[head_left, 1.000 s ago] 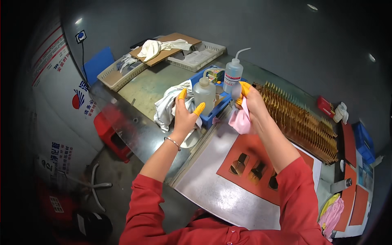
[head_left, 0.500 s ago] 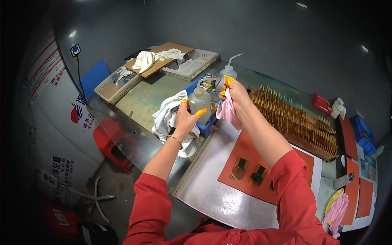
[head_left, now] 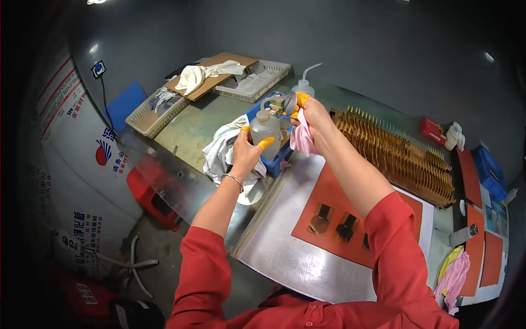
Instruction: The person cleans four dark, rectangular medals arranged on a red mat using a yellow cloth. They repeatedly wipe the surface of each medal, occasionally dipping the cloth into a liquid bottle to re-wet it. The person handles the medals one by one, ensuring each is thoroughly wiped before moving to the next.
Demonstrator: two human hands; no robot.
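My left hand [head_left: 245, 156], with orange finger cots on its tips, is closed round a translucent wash bottle [head_left: 264, 130]. The bottle's bent spout reaches towards a small grey, round, cup-like piece [head_left: 290, 103]. My right hand [head_left: 318, 118], also in orange finger cots, grips that piece, and a pink cloth [head_left: 302, 138] hangs from the same hand. Whether liquid leaves the spout cannot be made out. A crumpled white cloth [head_left: 220, 147] lies just left of the bottle. Under and behind the bottle is a blue bin [head_left: 272, 168], partly hidden.
A second wash bottle [head_left: 303, 88] stands behind my right hand. To the right, a rack [head_left: 392, 153] holds many thin brown plates. An orange mat [head_left: 312, 222] nearer me carries several small dark plates. Plastic baskets [head_left: 253, 94] sit at the back left.
Both hands keep their holds. Bottle and cup-like piece have shifted slightly left in the picture, and the pink cloth hangs less far down. The view has tilted a little.
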